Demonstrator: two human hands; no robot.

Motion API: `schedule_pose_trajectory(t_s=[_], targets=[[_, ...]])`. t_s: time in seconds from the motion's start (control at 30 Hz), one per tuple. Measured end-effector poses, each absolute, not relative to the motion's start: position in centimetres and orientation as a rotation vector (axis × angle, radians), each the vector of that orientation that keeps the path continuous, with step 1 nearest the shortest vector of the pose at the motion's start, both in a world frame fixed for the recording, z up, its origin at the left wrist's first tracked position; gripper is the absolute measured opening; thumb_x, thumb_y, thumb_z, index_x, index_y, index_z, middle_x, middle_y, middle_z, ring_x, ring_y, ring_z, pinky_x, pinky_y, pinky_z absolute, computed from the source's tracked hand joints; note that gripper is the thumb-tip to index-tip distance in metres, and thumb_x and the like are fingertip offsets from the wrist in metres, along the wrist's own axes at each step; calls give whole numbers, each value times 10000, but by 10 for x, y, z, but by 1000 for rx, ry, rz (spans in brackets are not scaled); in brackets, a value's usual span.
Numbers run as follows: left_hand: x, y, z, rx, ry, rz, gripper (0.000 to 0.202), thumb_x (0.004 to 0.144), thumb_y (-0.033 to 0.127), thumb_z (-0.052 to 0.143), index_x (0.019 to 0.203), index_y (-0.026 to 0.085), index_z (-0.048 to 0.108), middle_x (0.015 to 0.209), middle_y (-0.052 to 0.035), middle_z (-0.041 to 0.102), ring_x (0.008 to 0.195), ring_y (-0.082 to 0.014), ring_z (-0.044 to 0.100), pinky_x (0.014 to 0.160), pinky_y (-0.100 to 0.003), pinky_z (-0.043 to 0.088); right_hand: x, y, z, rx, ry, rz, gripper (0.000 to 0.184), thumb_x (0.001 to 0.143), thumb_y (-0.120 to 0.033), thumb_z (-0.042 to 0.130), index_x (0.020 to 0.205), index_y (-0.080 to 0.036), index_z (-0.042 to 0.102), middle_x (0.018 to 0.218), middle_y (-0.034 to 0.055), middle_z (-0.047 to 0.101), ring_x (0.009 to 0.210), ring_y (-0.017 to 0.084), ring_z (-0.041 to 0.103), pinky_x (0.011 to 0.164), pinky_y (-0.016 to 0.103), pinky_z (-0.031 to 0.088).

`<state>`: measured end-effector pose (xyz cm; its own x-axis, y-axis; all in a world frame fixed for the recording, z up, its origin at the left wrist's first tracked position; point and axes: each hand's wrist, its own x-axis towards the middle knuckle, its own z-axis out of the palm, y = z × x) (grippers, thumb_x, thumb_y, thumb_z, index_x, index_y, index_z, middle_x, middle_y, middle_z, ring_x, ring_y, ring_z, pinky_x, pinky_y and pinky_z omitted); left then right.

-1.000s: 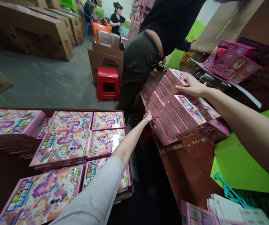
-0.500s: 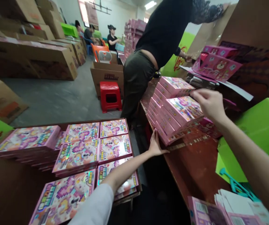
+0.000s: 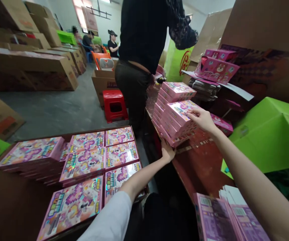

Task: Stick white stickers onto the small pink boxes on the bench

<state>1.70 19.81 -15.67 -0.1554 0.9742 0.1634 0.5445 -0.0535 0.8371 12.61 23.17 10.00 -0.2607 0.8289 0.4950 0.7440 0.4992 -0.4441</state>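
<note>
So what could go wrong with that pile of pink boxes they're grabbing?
The near stack of pink boxes sits at the table edge and leans; gripped only by the left hand underneath and the right hand on top, middle boxes might slide out. The person in black standing close could get bumped.
</note>
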Motion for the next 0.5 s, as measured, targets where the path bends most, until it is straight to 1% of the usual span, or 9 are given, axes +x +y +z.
schedule_pose_trajectory(t_s=[0.07, 0.13, 0.2, 0.27, 0.33, 0.37, 0.43, 0.5], targets=[[29, 191, -154, 1664, 1745, 1067, 801, 733, 360, 594, 1431, 83, 317, 1508, -229, 281, 1437, -391, 106, 1145, -573, 151, 131, 231, 99, -1290, -2049, 175, 260, 779, -443, 572, 742, -210, 681, 905, 58, 697, 879, 248, 625, 814, 379, 458], [39, 184, -153, 1730, 1759, 1012, 737, 758, 349, 565, 1410, 77, 358, 1495, -238, 305, 1438, -396, 90, 1129, -625, 96, 140, 231, 96, -1277, -2010, 216, 256, 761, -446, 589, 762, -208, 683, 936, 63, 700, 911, 255, 628, 850, 394, 461], [43, 182, -152, 1812, 1782, 945, 732, 768, 368, 561, 1402, 59, 363, 1482, -257, 317, 1428, -411, 121, 1109, -667, 43, 151, 230, 93, -1243, -1939, 286, 259, 740, -453, 610, 783, -209, 684, 992, 67, 700, 973, 267, 626, 900, 413, 457], [40, 185, -152, 1809, 1875, 899, 771, 753, 414, 590, 1399, 59, 366, 1464, -279, 329, 1394, -443, 195, 1094, -687, -1, 160, 230, 92, -1217, -1891, 351, 264, 720, -462, 629, 792, -215, 687, 1035, 69, 698, 1029, 278, 617, 939, 429, 447], [32, 196, -153, 1703, 1979, 926, 887, 677, 470, 665, 1412, 90, 345, 1466, -276, 314, 1356, -475, 240, 1091, -689, -11, 165, 231, 91, -1207, -1898, 388, 259, 717, -466, 635, 780, -221, 689, 1048, 70, 699, 1055, 285, 613, 961, 436, 440], [28, 203, -153, 1663, 1996, 955, 989, 612, 495, 711, 1427, 107, 307, 1479, -268, 286, 1354, -483, 232, 1089, -692, -7, 165, 232, 91, -1210, -1911, 390, 253, 720, -465, 633, 771, -223, 688, 1047, 70, 700, 1056, 287, 615, 965, 439, 439], [22, 217, -155, 1669, 1946, 1007, 1207, 470, 531, 778, 1453, 139, 199, 1508, -241, 213, 1382, -478, 164, 1084, -703, 1, 162, 233, 90, -1215, -1915, 367, 244, 737, -465, 622, 766, -231, 685, 1048, 65, 701, 1058, 285, 615, 973, 447, 439], [20, 228, -156, 1705, 1881, 1015, 1332, 364, 543, 809, 1446, 158, 134, 1502, -229, 188, 1403, -461, 118, 1082, -705, -6, 159, 234, 87, -1222, -1898, 337, 258, 763, -473, 605, 844, -245, 697, 1086, 59, 690, 1076, 279, 605, 990, 457, 430]])
